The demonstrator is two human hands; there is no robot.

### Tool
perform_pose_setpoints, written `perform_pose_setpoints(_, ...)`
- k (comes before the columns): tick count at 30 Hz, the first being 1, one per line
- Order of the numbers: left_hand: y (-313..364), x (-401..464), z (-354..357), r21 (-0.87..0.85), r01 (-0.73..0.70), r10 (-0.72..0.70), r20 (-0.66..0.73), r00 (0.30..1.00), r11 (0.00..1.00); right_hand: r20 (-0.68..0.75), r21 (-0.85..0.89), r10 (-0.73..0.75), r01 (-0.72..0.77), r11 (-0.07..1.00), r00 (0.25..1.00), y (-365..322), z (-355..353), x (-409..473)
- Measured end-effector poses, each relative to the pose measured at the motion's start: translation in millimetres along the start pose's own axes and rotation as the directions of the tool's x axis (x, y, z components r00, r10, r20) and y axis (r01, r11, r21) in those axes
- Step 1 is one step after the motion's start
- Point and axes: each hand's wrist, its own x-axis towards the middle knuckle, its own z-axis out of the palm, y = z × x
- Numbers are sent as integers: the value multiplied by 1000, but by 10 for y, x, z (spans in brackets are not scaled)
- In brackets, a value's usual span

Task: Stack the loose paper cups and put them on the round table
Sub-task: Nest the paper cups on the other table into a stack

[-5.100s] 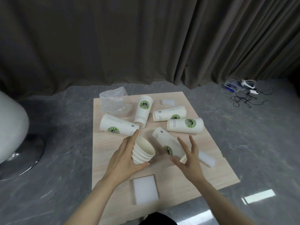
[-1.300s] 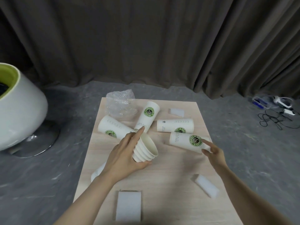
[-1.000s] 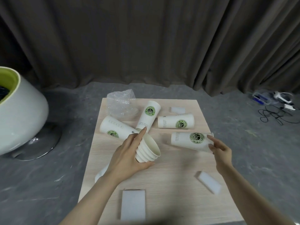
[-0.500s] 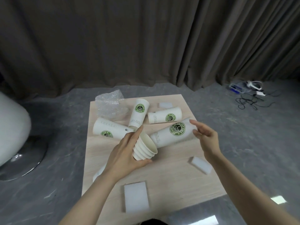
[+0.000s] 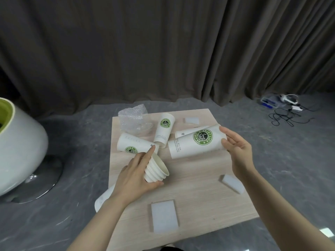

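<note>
Head view:

- Left hand [image 5: 135, 178] grips a nested stack of paper cups [image 5: 156, 169]. Fingers curl round the stack's rim end, thumb underneath; grip is closed on the stack. Stack is tilted, open mouth facing right/up, held just above the wooden bench [image 5: 199, 192]. Stack's lower end sticks out past the wrist at the bench's left edge.
- Right hand [image 5: 237, 151] holds a single logo cup [image 5: 196, 142] by its wide end. Fingers mostly straight, thumb on the near side; grip pinches the cup rim. Cup is lifted off the bench, lying approx. horizontal, narrow end pointing left toward the stack, not yet inserted.
- Loose cups lying on the bench, far half: one at left [image 5: 135, 146] touching the left index fingertip; one in the middle [image 5: 164, 130] pointing toward the camera; one partly hidden behind the held cup [image 5: 188, 132].
- Bubble wrap [image 5: 135, 120] at the far-left corner.
- White foam blocks: near edge [image 5: 165, 215], right [image 5: 233, 183], far [image 5: 192, 120].
- Floor: white-green chair [image 5: 16, 145] at left, cables [image 5: 284, 116] at far right.
</note>
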Motion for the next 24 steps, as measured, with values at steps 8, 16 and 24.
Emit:
perform_pose_setpoints(8, 3, -99, -38, 5, 3, -3, -42, 999, 1000, 181, 23, 72, -77, 997, 981, -58, 280, -185)
perform_pose_setpoints(16, 21, -166, -3, 9, 11, -10, -75, 997, 1000, 401, 13, 98, -113, 994, 911, -108, 638, -441)
perform_pose_setpoints(24, -26, -200, 95, -39, 55, -57, -54, 997, 998, 544, -15, 170, -193, 981, 822, -29, 1008, -709)
